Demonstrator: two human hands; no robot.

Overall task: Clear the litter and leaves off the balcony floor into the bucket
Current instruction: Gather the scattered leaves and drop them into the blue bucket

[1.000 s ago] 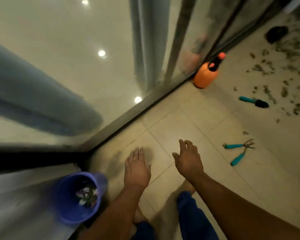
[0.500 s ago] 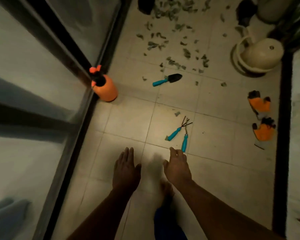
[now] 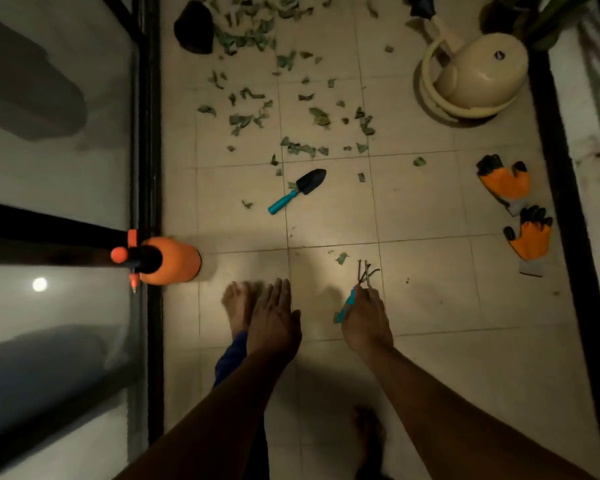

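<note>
Green leaf scraps [image 3: 257, 119] lie scattered over the far half of the tiled balcony floor, and one leaf [image 3: 342, 258] lies closer, just ahead of my hands. The bucket is out of view. My left hand [image 3: 274, 320] hovers flat with fingers together, holding nothing, above my bare foot. My right hand [image 3: 366, 320] is down at the floor, closed over the teal handles of the small hand rake [image 3: 366, 271], whose dark prongs stick out past my fingers.
A teal-handled black trowel [image 3: 302, 188] lies mid-floor. An orange spray bottle [image 3: 167, 259] stands by the glass door frame [image 3: 149, 133] on the left. Two orange gloves [image 3: 504, 183] lie at the right wall. A cream watering can [image 3: 478, 74] and a black pot [image 3: 193, 27] stand farther off.
My view turned away from the blue bucket toward the leaf-strewn floor. My right hand reached forward and closed on the teal rake handles; the left hand stayed open.
</note>
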